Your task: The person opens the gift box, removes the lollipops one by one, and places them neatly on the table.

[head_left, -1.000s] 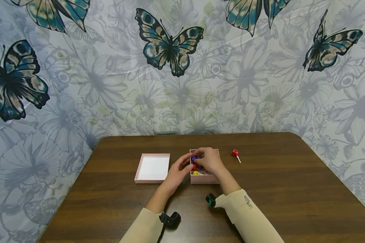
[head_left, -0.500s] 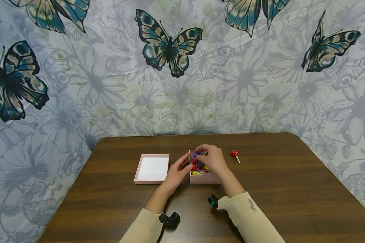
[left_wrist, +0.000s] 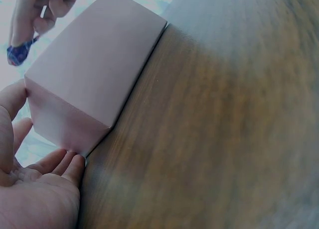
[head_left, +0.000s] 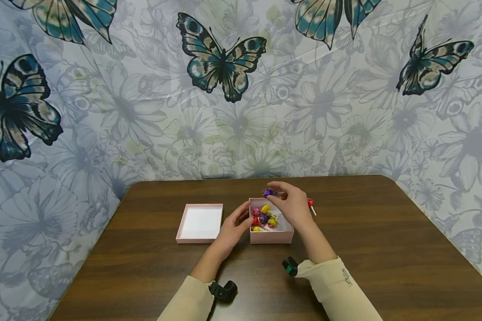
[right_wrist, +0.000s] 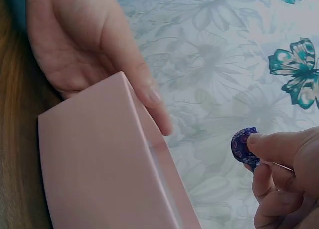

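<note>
My right hand [head_left: 292, 208] pinches a purple-wrapped lollipop [head_left: 268, 192] between thumb and fingers, just above the far rim of the pink box [head_left: 271, 238]. Its wrapped head shows plainly in the right wrist view, at the fingertips [right_wrist: 256, 141]. Several lollipops [head_left: 265, 218] in yellow, red, pink and purple wrappers lie inside the box. Along the box's left side rests my left hand [head_left: 230, 231]. In the left wrist view its fingers [left_wrist: 75, 168] touch the box wall low down, and another digit reaches the upper corner.
A shallow pink-edged lid with a white inside [head_left: 201, 224] lies left of the box. Right of the box, a red lollipop [head_left: 311, 203] on the brown table [head_left: 369, 249] is partly covered by my right hand. A butterfly-patterned cloth [head_left: 321, 107] hangs behind the table.
My right hand has come up out of the box, moving back and slightly right, with the purple lollipop in its fingers. More lollipops in the box now show. My left hand has stayed at the box.
</note>
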{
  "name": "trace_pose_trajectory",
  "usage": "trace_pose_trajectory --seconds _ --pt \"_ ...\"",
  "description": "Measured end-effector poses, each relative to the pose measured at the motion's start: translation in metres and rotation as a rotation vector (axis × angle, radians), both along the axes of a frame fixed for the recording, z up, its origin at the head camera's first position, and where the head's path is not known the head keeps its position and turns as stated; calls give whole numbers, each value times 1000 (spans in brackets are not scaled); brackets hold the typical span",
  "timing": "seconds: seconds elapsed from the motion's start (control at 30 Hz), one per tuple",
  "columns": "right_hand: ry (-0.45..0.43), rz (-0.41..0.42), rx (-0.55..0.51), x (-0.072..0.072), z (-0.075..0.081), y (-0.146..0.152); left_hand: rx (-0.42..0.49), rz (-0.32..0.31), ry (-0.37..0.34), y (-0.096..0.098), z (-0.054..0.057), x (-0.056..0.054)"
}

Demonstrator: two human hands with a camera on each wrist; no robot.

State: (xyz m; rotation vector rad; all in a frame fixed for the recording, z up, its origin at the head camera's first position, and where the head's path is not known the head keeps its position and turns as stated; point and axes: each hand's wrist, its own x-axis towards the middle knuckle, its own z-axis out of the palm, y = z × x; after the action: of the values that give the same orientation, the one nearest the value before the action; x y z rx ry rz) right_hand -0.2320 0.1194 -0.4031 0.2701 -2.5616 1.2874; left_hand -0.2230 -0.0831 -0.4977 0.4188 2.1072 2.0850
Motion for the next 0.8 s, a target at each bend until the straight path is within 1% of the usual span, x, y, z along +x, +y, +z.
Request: trace_pose_trajectory --seconds 0.2,0.37,0.5,0.6,0.73,0.8 --pt "23 -43 -20 4 6 11 3 6 5 0 1 1" --pt "21 -88 -17 5 10 31 -1 2 2 1 1 2" --pt "24 -121 -23 5 9 49 -22 -2 -6 2 -1 2" --pt "41 -145 -2 5 8 57 -26 2 -14 2 -2 2" --pt "70 -174 27 3 6 65 -18 15 -15 1 0 2" --pt "68 -187 24 3 6 69 -17 18 -12 1 1 2"
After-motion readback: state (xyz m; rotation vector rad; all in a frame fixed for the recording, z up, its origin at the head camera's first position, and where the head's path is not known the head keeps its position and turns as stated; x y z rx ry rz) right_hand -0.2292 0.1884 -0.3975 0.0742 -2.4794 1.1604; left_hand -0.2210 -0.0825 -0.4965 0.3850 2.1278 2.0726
